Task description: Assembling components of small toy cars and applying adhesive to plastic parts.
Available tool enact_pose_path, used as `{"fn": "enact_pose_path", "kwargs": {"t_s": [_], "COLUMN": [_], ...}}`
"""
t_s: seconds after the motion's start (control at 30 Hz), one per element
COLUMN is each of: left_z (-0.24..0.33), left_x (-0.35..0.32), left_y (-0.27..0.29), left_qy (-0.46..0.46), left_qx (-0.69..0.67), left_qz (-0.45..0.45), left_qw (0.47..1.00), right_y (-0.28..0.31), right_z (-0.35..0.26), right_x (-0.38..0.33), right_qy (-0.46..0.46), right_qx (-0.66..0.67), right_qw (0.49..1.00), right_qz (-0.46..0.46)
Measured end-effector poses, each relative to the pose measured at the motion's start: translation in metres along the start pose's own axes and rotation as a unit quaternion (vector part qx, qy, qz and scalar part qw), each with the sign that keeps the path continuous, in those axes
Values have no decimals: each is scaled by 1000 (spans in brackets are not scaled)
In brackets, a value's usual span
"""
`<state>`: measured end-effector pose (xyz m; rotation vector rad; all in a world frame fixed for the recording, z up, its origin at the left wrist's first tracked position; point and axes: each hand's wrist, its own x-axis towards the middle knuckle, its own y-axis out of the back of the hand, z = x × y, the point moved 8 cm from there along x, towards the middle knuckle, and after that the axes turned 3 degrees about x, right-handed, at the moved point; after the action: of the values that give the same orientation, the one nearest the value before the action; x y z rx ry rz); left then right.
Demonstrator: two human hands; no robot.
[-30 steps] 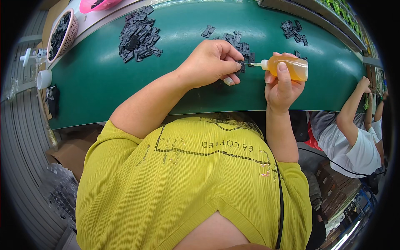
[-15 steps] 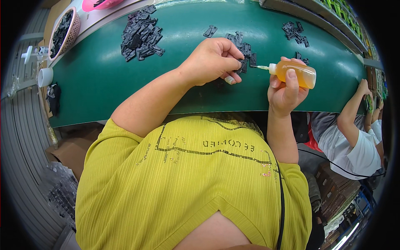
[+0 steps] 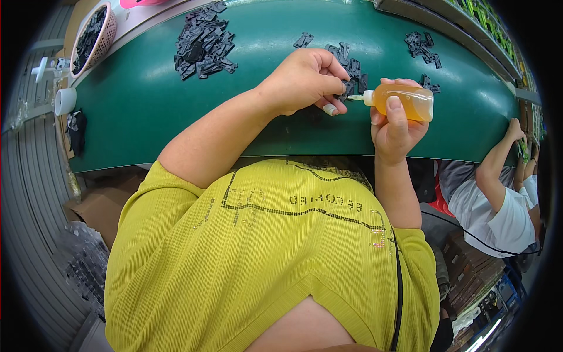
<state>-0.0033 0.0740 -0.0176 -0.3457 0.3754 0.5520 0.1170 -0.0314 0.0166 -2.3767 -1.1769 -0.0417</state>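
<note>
My right hand [image 3: 397, 130] is wrapped round a squeeze bottle [image 3: 404, 101], clear-walled with amber liquid in it. The bottle lies nearly level, its white cap and thin nozzle pointing left. My left hand [image 3: 309, 82] pinches a small black plastic part [image 3: 346, 90] between thumb and fingers, mostly hidden by the fingertips. The nozzle tip is right at this part; whether it touches, I cannot tell. Just beyond the fingertips lies a loose cluster of similar black parts [image 3: 350, 63] on the green tabletop [image 3: 264, 138]. A white wrap shows on one left fingertip.
A large heap of black parts [image 3: 202, 42] sits at the back left, with smaller groups [image 3: 423, 47] at the right. A pink basket [image 3: 107, 36] of parts stands far left, near a white tape roll [image 3: 64, 101]. A metal-edged conveyor [image 3: 446, 32] borders the back right. Another person [image 3: 489, 199] works at the right.
My right hand has brought the bottle left, so its nozzle now reaches the part at my left fingertips. My left hand keeps its pinch. The view has shifted slightly.
</note>
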Motion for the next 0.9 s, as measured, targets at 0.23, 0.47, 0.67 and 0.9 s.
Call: {"fn": "enact_pose_path", "kwargs": {"t_s": [0.23, 0.47, 0.67, 0.9], "left_z": [1, 1, 2, 31], "left_x": [0, -1, 1, -2], "left_y": [-1, -1, 0, -1], "left_qy": [-1, 3, -1, -47], "left_qx": [3, 10, 8, 4], "left_qz": [-2, -1, 0, 5], "left_qw": [1000, 1000, 1000, 999], "right_y": [0, 0, 8, 65], "right_z": [0, 2, -3, -18], "right_x": [-1, 0, 2, -1], "right_qy": [-2, -4, -11, -25], "right_qx": [0, -26, 31, 198], "right_qw": [1000, 1000, 998, 977], "right_qz": [3, -8, 49, 74]}}
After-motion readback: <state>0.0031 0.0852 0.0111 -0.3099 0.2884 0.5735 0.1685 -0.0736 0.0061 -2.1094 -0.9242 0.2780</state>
